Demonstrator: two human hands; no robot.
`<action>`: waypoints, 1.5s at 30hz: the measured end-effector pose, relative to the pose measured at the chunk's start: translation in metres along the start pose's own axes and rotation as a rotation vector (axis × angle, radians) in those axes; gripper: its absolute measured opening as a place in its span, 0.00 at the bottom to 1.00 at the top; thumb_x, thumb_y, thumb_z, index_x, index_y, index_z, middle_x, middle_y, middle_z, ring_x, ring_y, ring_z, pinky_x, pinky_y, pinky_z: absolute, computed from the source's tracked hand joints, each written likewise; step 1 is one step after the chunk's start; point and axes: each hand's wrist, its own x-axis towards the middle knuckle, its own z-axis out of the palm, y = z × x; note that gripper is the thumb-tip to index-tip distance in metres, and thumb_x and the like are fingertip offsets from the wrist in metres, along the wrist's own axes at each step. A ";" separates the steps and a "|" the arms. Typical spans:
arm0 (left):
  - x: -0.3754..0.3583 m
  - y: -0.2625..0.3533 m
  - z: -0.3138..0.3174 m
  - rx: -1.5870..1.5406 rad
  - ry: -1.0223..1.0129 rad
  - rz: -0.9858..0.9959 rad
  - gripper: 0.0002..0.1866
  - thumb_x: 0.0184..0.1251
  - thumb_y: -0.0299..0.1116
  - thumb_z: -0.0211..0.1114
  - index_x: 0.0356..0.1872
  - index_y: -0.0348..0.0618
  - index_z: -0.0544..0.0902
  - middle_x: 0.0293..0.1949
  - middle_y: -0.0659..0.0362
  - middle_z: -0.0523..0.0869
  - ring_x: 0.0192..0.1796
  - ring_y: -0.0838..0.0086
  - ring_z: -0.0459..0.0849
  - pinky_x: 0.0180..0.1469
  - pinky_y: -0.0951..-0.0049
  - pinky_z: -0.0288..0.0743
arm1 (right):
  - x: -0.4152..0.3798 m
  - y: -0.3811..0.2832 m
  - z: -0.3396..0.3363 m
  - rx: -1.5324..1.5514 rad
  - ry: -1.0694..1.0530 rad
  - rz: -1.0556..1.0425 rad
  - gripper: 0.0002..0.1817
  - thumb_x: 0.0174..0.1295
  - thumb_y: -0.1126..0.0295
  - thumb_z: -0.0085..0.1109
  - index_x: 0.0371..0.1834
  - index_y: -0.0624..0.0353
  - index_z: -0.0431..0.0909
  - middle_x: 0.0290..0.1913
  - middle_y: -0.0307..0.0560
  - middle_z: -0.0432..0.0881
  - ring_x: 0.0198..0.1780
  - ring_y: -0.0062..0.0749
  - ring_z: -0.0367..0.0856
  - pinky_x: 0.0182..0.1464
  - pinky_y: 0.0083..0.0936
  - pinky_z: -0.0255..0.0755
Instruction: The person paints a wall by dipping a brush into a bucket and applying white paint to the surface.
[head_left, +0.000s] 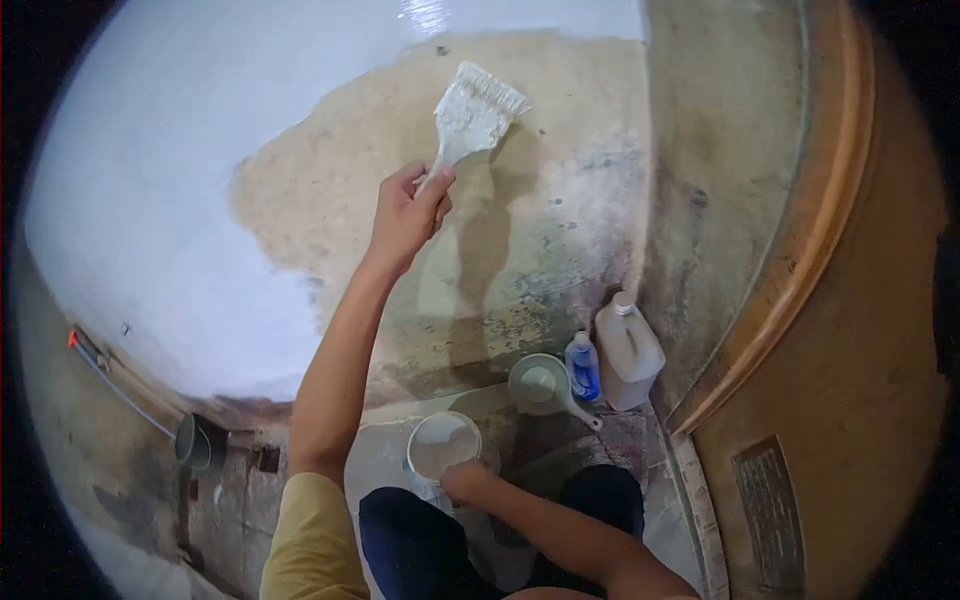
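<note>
My left hand (412, 215) is raised toward the wall and closed around the handle of a wide paintbrush (472, 118). White paint coats the brush, and its bristles point up and to the right, near the bare tan patch of the wall (360, 130). Low between my knees is a white bucket (443, 418) with pale paint (440, 450) inside. My right hand (468, 482) grips the bucket's near right rim; its fingers are partly hidden. White paint covers the wall above and to the left of the patch.
Right of the bucket stand a dipper (522, 402) with a handle, a blue bottle (583, 375) and a whitish jug (632, 365). A dark pail (190, 440) sits at the left, near a thin pole (120, 390). An orange-brown curved edge (835, 190) runs along the right.
</note>
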 end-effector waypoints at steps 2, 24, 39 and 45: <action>0.020 0.009 0.014 0.095 -0.035 0.052 0.15 0.69 0.38 0.59 0.26 0.38 0.78 0.14 0.66 0.71 0.17 0.84 0.64 0.19 0.78 0.56 | -0.001 -0.003 -0.007 -0.008 -0.039 0.010 0.12 0.48 0.67 0.65 0.35 0.59 0.84 0.39 0.52 0.84 0.42 0.46 0.85 0.41 0.42 0.79; 0.130 0.081 0.085 1.072 0.129 0.602 0.18 0.57 0.45 0.61 0.34 0.39 0.86 0.27 0.45 0.85 0.33 0.50 0.85 0.40 0.56 0.79 | 0.022 0.044 0.003 0.109 -0.036 0.086 0.15 0.51 0.65 0.63 0.42 0.56 0.84 0.44 0.52 0.84 0.46 0.46 0.84 0.46 0.40 0.78; 0.128 0.089 0.074 1.108 0.115 0.624 0.17 0.57 0.44 0.60 0.30 0.38 0.85 0.25 0.45 0.84 0.31 0.49 0.84 0.38 0.56 0.80 | -0.004 0.031 -0.018 0.033 0.035 0.067 0.16 0.50 0.64 0.65 0.41 0.58 0.84 0.44 0.51 0.84 0.44 0.47 0.84 0.45 0.41 0.78; 0.139 0.080 0.109 1.095 0.130 0.704 0.18 0.57 0.44 0.58 0.28 0.37 0.84 0.27 0.43 0.84 0.32 0.49 0.84 0.38 0.54 0.80 | -0.006 0.035 -0.018 0.051 -0.023 0.053 0.15 0.50 0.65 0.65 0.42 0.58 0.84 0.44 0.50 0.84 0.45 0.44 0.84 0.45 0.40 0.78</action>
